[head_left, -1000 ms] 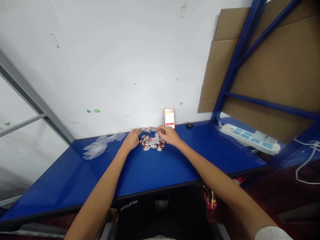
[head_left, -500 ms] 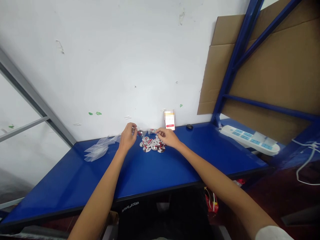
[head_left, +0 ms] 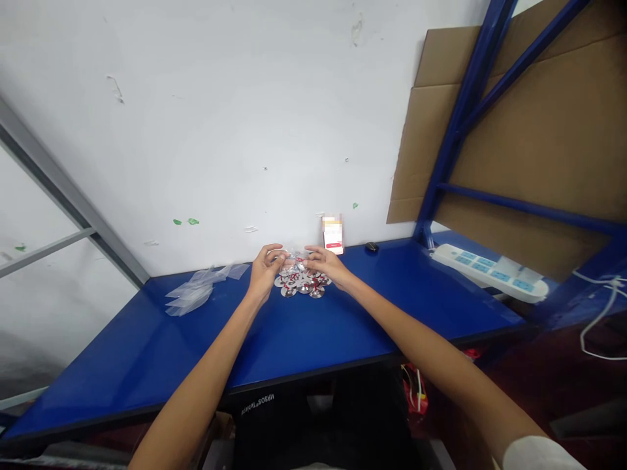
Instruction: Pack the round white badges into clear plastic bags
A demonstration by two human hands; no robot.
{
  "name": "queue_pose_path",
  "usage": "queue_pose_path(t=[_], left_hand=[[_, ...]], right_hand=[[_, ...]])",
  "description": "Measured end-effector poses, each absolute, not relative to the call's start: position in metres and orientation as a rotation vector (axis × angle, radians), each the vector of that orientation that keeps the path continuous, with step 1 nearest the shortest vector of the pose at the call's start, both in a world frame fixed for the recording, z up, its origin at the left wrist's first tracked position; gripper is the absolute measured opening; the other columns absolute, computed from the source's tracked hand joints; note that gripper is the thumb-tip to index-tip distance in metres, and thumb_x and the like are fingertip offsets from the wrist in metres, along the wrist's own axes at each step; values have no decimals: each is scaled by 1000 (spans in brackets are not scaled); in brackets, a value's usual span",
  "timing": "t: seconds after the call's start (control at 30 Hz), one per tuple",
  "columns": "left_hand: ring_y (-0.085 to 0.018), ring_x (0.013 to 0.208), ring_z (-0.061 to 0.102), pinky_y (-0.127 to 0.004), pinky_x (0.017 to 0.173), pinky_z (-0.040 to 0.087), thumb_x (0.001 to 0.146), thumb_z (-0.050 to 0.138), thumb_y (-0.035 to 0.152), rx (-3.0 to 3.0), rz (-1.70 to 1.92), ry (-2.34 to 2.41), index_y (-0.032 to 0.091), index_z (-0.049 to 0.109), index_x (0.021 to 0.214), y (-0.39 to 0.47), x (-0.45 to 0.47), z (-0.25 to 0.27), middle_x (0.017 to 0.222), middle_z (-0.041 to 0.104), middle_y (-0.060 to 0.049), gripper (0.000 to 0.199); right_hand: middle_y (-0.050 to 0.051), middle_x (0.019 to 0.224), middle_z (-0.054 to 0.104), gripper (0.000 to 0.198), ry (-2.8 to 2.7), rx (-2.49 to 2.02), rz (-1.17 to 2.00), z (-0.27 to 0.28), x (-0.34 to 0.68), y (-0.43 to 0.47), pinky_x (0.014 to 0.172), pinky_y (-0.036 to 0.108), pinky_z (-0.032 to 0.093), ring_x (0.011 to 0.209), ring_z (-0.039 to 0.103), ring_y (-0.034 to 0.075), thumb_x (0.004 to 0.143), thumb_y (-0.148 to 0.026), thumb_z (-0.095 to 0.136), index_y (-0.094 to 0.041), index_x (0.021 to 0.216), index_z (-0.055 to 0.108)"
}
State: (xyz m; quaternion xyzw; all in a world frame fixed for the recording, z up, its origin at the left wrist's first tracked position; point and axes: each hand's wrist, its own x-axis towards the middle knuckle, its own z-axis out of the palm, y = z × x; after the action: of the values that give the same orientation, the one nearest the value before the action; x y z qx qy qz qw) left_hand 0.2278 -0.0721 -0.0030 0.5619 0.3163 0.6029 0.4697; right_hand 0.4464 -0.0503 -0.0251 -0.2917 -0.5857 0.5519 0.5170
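Between my two hands, above the pile, a clear plastic bag (head_left: 296, 254) is held up, with shiny metal and red cord showing in or through it. My left hand (head_left: 266, 271) pinches the bag's left side between thumb and fingers. On the opposite side, my right hand (head_left: 327, 265) closes on the bag's right edge. Just below lies a heap of small silver finger cymbals (head_left: 304, 287), domed discs with red cords, partly hidden by the bag and fingers. Whether the right fingers also hold a cymbal is too small to tell.
Several flat clear plastic bags (head_left: 193, 294) lie spread on the blue table (head_left: 313, 339) to the left. A lit phone (head_left: 333, 235) leans on the wall behind the heap. Right of it sits a small black object (head_left: 371, 247). A white power strip (head_left: 490, 273) lies at the far right.
My left hand has moved right, away from the loose bags and towards my right hand. Both hands now hold the clear bag over the heap, where before they were farther apart.
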Motion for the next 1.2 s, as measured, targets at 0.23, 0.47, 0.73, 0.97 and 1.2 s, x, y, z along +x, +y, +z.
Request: queue_pose_path(t=[0.23, 0.47, 0.73, 0.97, 1.2], left_hand=[[-22, 103, 75, -33, 88, 57, 86, 82, 40, 1260, 1345, 802, 22, 64, 122, -70, 228, -9, 119, 75, -8, 44], [-22, 87, 78, -40, 87, 66, 82, 84, 22, 1211, 1244, 935, 18, 66, 122, -71, 233, -17, 107, 78, -9, 44], [-27, 102, 81, -44, 101, 64, 89, 73, 10, 1072, 1187, 790, 14, 69, 118, -72, 233, -17, 116, 78, -15, 30], [-31, 111, 79, -50, 112, 59, 82, 68, -1, 1008, 1168, 756, 10, 71, 113, -72, 236, -18, 113, 80, -17, 33], [-29, 113, 78, -47, 120, 54, 82, 70, -1, 978, 1125, 746, 8, 75, 114, -68, 237, -25, 118, 80, -16, 34]], right_hand=[[7, 105, 81, 49, -1446, -742, 1289, -17, 451, -54, 78, 35, 67, 92, 76, 25, 66, -46, 98, -18, 103, 83], [6, 90, 82, 46, -1404, -789, 1224, -17, 450, -54, 74, 37, 68, 84, 78, 27, 64, -45, 99, -19, 99, 84], [7, 92, 81, 40, -1283, -860, 1138, -23, 460, -39, 60, 33, 67, 69, 74, 21, 69, -52, 96, -18, 86, 85], [9, 96, 82, 37, -1216, -846, 1273, -22, 465, -39, 68, 31, 69, 78, 75, 19, 68, -42, 100, -15, 90, 86], [8, 99, 82, 39, -1213, -802, 1324, -19, 467, -41, 74, 29, 66, 87, 75, 20, 72, -43, 95, -17, 99, 86]])
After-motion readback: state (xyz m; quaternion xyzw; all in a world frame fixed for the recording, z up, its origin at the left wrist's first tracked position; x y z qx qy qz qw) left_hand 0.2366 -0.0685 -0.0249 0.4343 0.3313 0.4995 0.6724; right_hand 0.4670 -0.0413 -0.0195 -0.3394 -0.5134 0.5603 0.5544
